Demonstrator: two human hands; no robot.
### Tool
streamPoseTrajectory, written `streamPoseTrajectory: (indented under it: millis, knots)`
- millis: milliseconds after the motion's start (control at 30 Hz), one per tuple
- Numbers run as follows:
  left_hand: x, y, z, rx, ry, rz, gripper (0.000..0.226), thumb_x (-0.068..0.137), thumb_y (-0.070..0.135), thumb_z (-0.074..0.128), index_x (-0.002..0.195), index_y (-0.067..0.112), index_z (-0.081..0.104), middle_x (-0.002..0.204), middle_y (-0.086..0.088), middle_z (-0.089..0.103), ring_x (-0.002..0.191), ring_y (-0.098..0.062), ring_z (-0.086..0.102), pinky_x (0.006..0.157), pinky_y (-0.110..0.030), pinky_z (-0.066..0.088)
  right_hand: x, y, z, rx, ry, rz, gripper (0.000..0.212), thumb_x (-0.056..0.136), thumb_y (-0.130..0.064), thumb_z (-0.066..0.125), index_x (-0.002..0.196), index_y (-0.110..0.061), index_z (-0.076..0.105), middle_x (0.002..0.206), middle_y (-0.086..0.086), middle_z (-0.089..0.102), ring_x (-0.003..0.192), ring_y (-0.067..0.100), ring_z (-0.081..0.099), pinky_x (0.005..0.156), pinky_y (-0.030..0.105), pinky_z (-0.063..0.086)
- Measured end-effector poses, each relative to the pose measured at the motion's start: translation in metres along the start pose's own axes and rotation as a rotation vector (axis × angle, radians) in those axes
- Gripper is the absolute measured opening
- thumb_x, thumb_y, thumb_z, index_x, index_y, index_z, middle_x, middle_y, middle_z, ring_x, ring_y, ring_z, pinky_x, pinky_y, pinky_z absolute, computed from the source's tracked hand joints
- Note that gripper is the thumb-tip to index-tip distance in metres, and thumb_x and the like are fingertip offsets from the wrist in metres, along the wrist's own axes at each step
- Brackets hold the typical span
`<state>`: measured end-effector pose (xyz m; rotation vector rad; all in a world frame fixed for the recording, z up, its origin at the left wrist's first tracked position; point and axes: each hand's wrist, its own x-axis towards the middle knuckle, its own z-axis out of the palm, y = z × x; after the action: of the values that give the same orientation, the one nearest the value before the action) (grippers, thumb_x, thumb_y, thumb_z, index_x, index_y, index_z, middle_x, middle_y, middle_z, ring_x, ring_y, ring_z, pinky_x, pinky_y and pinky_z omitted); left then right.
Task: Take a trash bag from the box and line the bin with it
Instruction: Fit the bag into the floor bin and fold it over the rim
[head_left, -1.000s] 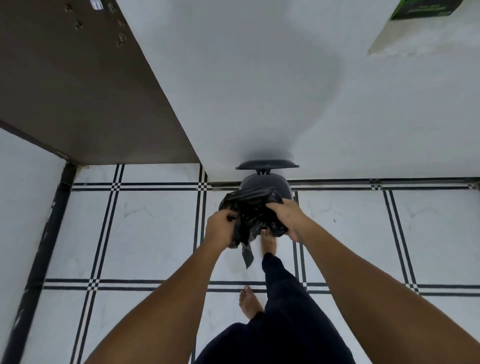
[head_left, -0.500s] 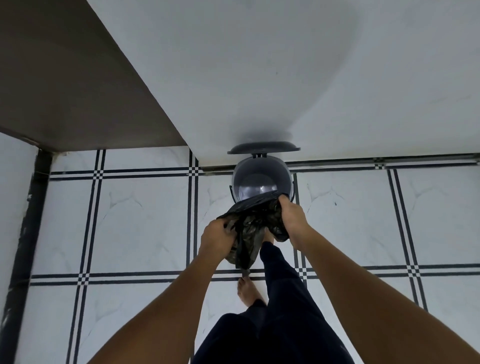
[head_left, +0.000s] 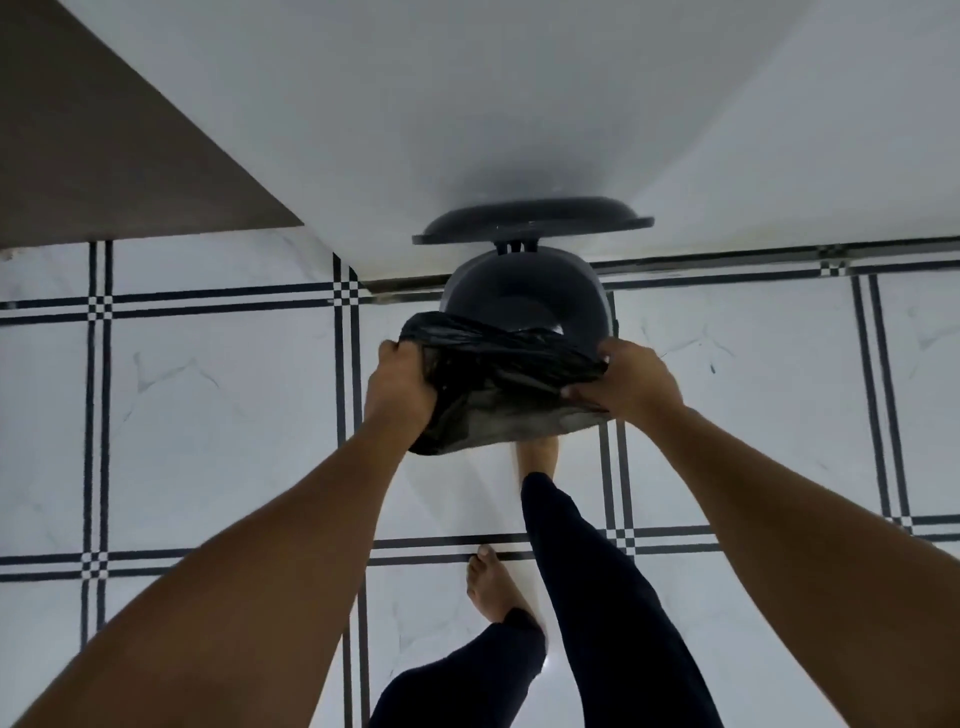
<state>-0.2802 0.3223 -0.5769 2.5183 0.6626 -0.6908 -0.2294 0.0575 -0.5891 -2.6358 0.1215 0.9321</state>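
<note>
The bin (head_left: 524, 296) stands on the tiled floor (head_left: 208, 415) against the white wall (head_left: 467, 104), its lid (head_left: 530, 221) raised and leaning back at the wall. Both hands hold the black bag (head_left: 493, 384) stretched across the bin's near rim: the left hand (head_left: 397, 387) is fisted around the bag's left edge, just outside the rim, and the right hand (head_left: 626, 382) pinches the right edge at the rim's right side. The far half of the bin's mouth is uncovered. A bare foot (head_left: 537, 454) sits just below the bag, the other foot (head_left: 493, 587) further back. Open floor lies to either side; a brown panel (head_left: 104, 156) fills the upper left.
</note>
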Motion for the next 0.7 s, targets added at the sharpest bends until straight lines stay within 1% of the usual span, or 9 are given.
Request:
streamPoseTrajectory:
  millis: [67, 133, 200, 300, 400, 467, 567, 633, 700]
  knots:
    - [0.031, -0.004, 0.023, 0.027, 0.007, 0.036, 0.027, 0.092, 0.01, 0.052, 0.118, 0.008, 0.058, 0.123, -0.014, 0.048, 0.094, -0.039, 0.064, 0.081, -0.04, 0.05, 0.031, 0.02, 0.019, -0.261, 0.064, 0.028, 0.029, 0.08, -0.036, 0.073, 0.102, -0.022, 0.06, 0.088, -0.001, 0.066, 0.074, 0.025, 0.057, 0.065, 0.031, 0.048]
    - [0.052, 0.001, 0.042, -0.041, 0.034, 0.043, 0.021, 0.089, 0.012, 0.051, 0.106, 0.012, 0.062, 0.109, -0.009, 0.055, 0.084, -0.034, 0.065, 0.072, -0.036, 0.054, 0.053, 0.027, 0.032, -0.271, 0.135, 0.099, 0.016, 0.084, -0.02, 0.061, 0.1, -0.02, 0.06, 0.081, 0.001, 0.063, 0.07, 0.028, 0.057, 0.063, 0.031, 0.047]
    - [0.06, 0.015, 0.056, -0.266, 0.071, -0.022, 0.016, 0.088, 0.008, 0.05, 0.097, 0.016, 0.061, 0.089, 0.0, 0.061, 0.078, -0.023, 0.065, 0.065, -0.032, 0.053, 0.064, 0.023, 0.037, 0.035, 0.247, 0.221, 0.017, 0.084, -0.01, 0.051, 0.098, -0.017, 0.056, 0.082, 0.001, 0.059, 0.074, 0.03, 0.057, 0.066, 0.034, 0.048]
    - [0.067, 0.038, 0.079, -0.702, -0.044, -0.139, 0.027, 0.083, 0.005, 0.058, 0.101, 0.026, 0.056, 0.091, 0.006, 0.062, 0.09, -0.019, 0.065, 0.077, -0.036, 0.061, 0.075, 0.005, 0.043, 0.577, 0.425, 0.358, 0.024, 0.086, -0.007, 0.046, 0.106, -0.014, 0.056, 0.089, -0.002, 0.059, 0.082, 0.025, 0.058, 0.068, 0.029, 0.046]
    - [0.075, 0.052, 0.094, -0.948, -0.199, -0.174, 0.036, 0.081, 0.006, 0.068, 0.111, 0.025, 0.062, 0.107, 0.001, 0.067, 0.107, -0.024, 0.067, 0.093, -0.045, 0.059, 0.073, -0.015, 0.047, 0.77, 0.546, 0.306, 0.023, 0.09, -0.004, 0.043, 0.107, -0.009, 0.057, 0.083, -0.009, 0.055, 0.074, 0.008, 0.053, 0.056, 0.006, 0.037]
    - [0.081, 0.059, 0.094, -1.026, -0.199, -0.203, 0.035, 0.083, 0.006, 0.068, 0.108, 0.029, 0.062, 0.108, 0.001, 0.068, 0.107, -0.025, 0.067, 0.096, -0.045, 0.057, 0.072, -0.02, 0.048, 0.8, 0.629, 0.269, 0.025, 0.089, -0.001, 0.042, 0.108, -0.007, 0.057, 0.081, -0.014, 0.054, 0.072, 0.0, 0.051, 0.056, 0.003, 0.039]
    - [0.081, 0.058, 0.09, -0.655, -0.102, -0.017, 0.041, 0.084, 0.003, 0.061, 0.12, 0.023, 0.059, 0.108, -0.007, 0.068, 0.102, -0.029, 0.066, 0.092, -0.046, 0.059, 0.071, -0.012, 0.053, 0.556, 0.521, 0.217, 0.019, 0.092, -0.01, 0.049, 0.108, -0.012, 0.059, 0.079, -0.011, 0.056, 0.07, 0.008, 0.054, 0.059, 0.015, 0.041]
    - [0.077, 0.048, 0.086, -0.288, -0.044, 0.122, 0.056, 0.087, 0.003, 0.057, 0.14, 0.02, 0.05, 0.128, -0.009, 0.06, 0.112, -0.03, 0.062, 0.094, -0.044, 0.056, 0.071, -0.003, 0.056, 0.413, 0.395, 0.255, 0.018, 0.091, -0.018, 0.052, 0.107, -0.016, 0.061, 0.082, -0.006, 0.058, 0.075, 0.021, 0.055, 0.065, 0.028, 0.042]
    - [0.072, 0.035, 0.079, -0.134, 0.002, 0.142, 0.06, 0.089, 0.005, 0.055, 0.146, 0.021, 0.044, 0.137, -0.011, 0.05, 0.108, -0.034, 0.06, 0.09, -0.044, 0.054, 0.073, 0.008, 0.056, 0.4, 0.378, 0.347, 0.012, 0.089, -0.016, 0.052, 0.1, -0.018, 0.056, 0.076, -0.007, 0.054, 0.077, 0.026, 0.055, 0.064, 0.031, 0.04]
